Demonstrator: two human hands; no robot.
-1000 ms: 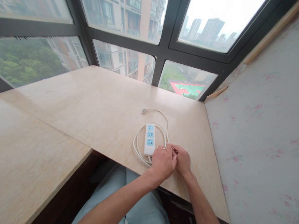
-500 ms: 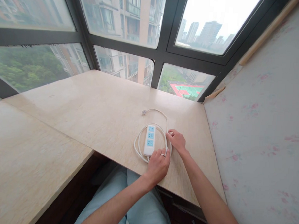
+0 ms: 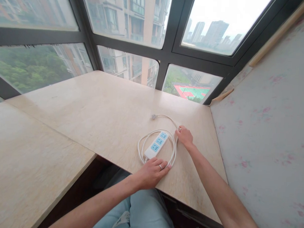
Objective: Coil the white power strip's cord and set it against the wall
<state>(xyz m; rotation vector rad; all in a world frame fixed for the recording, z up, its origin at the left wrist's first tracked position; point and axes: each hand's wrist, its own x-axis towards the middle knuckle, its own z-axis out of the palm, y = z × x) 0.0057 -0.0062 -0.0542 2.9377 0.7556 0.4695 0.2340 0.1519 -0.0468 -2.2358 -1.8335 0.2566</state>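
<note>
A white power strip (image 3: pixel 156 144) with blue sockets lies slanted on the beige marble tabletop (image 3: pixel 96 108), ringed by its coiled white cord (image 3: pixel 174 150). The cord's plug (image 3: pixel 154 116) rests farther back. My left hand (image 3: pixel 152 171), a ring on one finger, lies flat with fingers stretched over the near part of the coil. My right hand (image 3: pixel 184 136) pinches the cord at the coil's far right side.
Dark-framed windows (image 3: pixel 167 57) wrap the far side of the table. A pale flowered wall panel (image 3: pixel 267 132) stands close on the right. A second marble slab (image 3: pixel 26 162) sits lower left. My light-blue trouser legs (image 3: pixel 147 214) show below the table edge.
The power strip has turned from upright to slanted. My right hand moved back along the cord to the coil's far side. My left hand slid down and flattened on the near loop.
</note>
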